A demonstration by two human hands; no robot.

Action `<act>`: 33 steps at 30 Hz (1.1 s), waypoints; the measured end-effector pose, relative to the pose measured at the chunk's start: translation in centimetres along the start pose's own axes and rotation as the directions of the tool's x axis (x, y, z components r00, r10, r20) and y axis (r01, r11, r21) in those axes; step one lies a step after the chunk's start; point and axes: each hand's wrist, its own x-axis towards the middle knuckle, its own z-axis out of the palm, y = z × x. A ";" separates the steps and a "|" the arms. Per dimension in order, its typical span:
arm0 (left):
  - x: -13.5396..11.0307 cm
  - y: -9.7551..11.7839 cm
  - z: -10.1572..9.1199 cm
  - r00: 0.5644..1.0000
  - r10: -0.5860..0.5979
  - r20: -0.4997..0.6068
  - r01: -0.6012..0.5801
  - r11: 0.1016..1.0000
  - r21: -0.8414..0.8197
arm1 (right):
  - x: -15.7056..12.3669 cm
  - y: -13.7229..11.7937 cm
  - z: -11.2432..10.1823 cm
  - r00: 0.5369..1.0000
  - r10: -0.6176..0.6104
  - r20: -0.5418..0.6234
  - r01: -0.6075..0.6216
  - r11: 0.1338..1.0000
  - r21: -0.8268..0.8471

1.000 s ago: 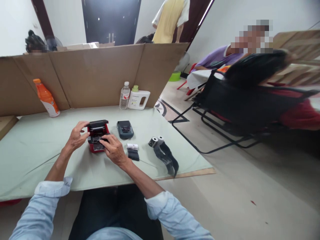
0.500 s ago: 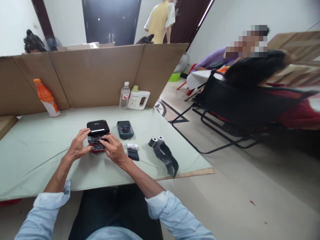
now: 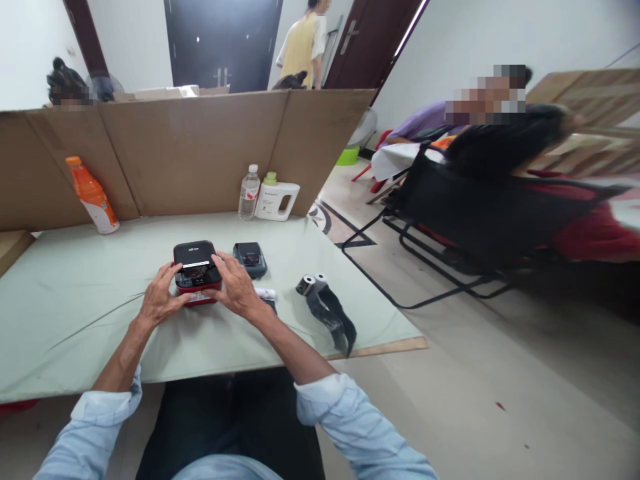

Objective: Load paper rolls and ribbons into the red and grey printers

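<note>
A small black and red portable printer (image 3: 196,259) sits on the table, its black lid down over the red base. My left hand (image 3: 161,295) grips its left side, with fingers at the lid's left edge and the thumb at the lower front. On the opposite side my right hand (image 3: 236,287) holds it, fingers along the right edge of the lid and thumb at the front. Just right of it lies a dark grey portable printer (image 3: 251,259). A white paper roll (image 3: 265,293) with a dark strip is partly hidden behind my right hand.
Two more rolls with long black strips (image 3: 327,310) trail toward the table's right edge. An orange bottle (image 3: 93,195), a clear bottle (image 3: 249,193) and a white jug (image 3: 278,198) stand before a cardboard partition (image 3: 200,147). People sit at right beside a black folding chair (image 3: 450,207).
The printer's lid, open before, is now down. My right hand has moved from inside the printer to its right side. A person in yellow behind the partition has shifted left.
</note>
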 end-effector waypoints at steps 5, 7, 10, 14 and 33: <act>-0.1 0.2 0.2 1.000 0.005 -0.017 -0.005 1.000 -0.002 | -0.4 1.3 0.6 0.996 0.060 0.072 -0.065 0.996 0.060; -0.1 0.2 0.3 1.000 0.001 -0.016 -0.001 1.000 0.002 | -0.7 1.4 0.7 0.995 0.068 0.075 -0.074 0.994 0.077; -0.2 0.1 0.3 1.000 -0.001 -0.023 0.001 1.000 0.023 | -0.9 1.4 0.6 0.995 0.070 0.068 -0.077 0.992 0.104; -0.2 0.2 0.4 1.000 0.005 -0.026 -0.004 0.999 0.038 | -1.1 1.4 0.8 0.995 0.077 0.059 -0.084 0.989 0.122; -2.0 0.0 3.2 0.995 -0.051 -0.087 0.043 0.995 -0.085 | -3.9 0.7 4.1 0.975 0.213 0.057 -0.221 0.951 0.215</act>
